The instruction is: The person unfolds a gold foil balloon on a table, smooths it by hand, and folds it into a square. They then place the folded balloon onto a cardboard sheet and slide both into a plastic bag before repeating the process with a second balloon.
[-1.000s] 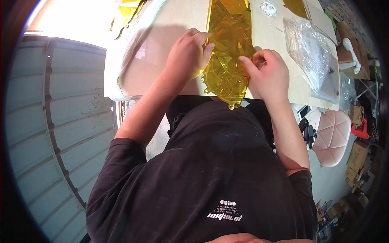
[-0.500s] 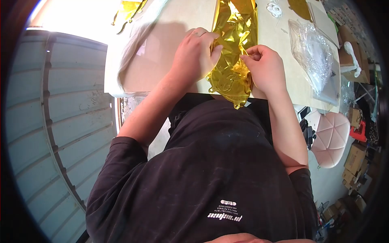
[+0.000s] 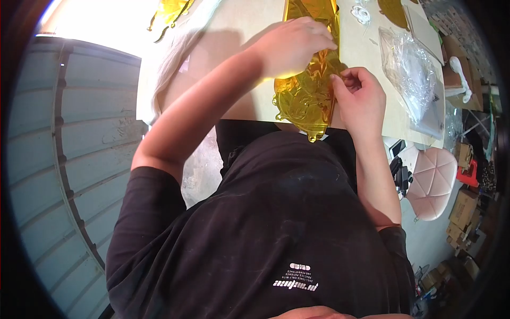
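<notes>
A flat, uninflated gold foil balloon [image 3: 303, 103] lies lengthwise on the table, its lower tip with a small tab hanging past the front edge. My left hand [image 3: 297, 45] reaches across the foil from the left, fingers stretched out over its right side. Beneath that palm, part of the foil is hidden. At the balloon's right edge my right hand [image 3: 364, 101] is closed in a pinch, thumb and forefinger on the foil.
On the pale table [image 3: 212, 64], a clear plastic bag [image 3: 411, 80] lies to the right. White string [image 3: 360, 15] and another gold foil piece [image 3: 393, 13] are near the back. More gold foil [image 3: 170, 16] sits back left, beside whitish sheeting [image 3: 172, 58]. A padded chair [image 3: 433, 183] stands right.
My left hand has moved right and away from me, from the balloon's left edge to across it. My right hand has shifted slightly right, and the foil looks flatter.
</notes>
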`<state>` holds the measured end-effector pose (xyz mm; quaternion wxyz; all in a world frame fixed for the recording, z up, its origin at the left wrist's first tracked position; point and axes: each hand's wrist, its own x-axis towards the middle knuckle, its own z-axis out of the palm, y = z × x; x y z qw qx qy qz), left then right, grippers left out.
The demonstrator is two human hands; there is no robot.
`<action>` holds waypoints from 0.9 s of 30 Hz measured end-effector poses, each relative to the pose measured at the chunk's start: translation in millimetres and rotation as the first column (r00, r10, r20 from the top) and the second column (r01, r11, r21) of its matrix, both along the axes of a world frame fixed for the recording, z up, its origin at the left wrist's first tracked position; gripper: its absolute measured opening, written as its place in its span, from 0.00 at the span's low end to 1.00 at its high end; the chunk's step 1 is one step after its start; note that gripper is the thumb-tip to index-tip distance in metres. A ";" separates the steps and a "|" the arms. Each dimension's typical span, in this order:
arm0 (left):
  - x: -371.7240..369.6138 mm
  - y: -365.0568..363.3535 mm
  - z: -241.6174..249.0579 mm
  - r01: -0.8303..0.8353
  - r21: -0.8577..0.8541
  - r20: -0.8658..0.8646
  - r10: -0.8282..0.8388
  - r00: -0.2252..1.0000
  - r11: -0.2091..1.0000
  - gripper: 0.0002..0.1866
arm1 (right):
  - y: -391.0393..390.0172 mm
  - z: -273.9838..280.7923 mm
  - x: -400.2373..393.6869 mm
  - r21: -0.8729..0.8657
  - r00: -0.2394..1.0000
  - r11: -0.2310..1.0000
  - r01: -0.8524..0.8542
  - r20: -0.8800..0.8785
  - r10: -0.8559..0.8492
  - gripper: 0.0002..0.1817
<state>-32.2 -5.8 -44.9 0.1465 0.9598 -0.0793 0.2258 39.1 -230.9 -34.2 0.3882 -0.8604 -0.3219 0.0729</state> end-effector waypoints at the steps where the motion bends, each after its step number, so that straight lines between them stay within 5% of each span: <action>1: 10.1 2.4 0.1 0.104 0.015 0.052 -0.105 0.993 0.994 0.21 | -2.0 0.3 -0.9 -0.008 1.000 1.000 0.014 -0.010 -0.014 0.14; 7: 40.5 4.4 4.3 0.151 0.086 -0.200 -0.132 0.971 0.985 0.15 | -8.4 -2.9 -4.3 -0.070 0.999 0.997 0.021 0.040 -0.018 0.17; 17: 60.1 15.3 -4.9 0.215 0.087 -0.155 -0.200 0.968 0.973 0.09 | -8.1 -3.3 -11.3 -0.157 0.994 0.988 0.002 0.110 0.016 0.20; 20: 60.5 19.1 6.0 0.221 0.150 -0.219 -0.185 0.958 0.964 0.14 | -5.6 -10.7 -11.2 -0.013 0.965 1.000 0.028 0.261 -0.024 0.26; 22: 62.9 22.8 14.1 0.358 0.048 -0.098 -0.352 0.931 0.933 0.09 | -0.4 -12.6 -8.1 0.140 0.988 0.978 0.152 -0.046 -0.147 0.28; 23: 62.1 22.4 16.7 0.358 0.048 -0.100 -0.352 0.930 0.932 0.09 | 1.0 -12.1 -3.9 0.141 0.988 0.978 0.153 -0.047 -0.147 0.28; 25: 58.7 20.8 21.4 0.307 0.030 -0.035 -0.306 0.951 0.951 0.06 | 2.2 -9.4 8.6 0.187 0.847 0.964 0.190 -0.528 -0.065 0.24; 27: 57.0 21.2 27.7 0.270 0.020 -0.117 -0.266 0.957 0.963 0.07 | 3.1 -11.4 18.8 0.246 0.810 0.954 0.169 -0.586 0.007 0.22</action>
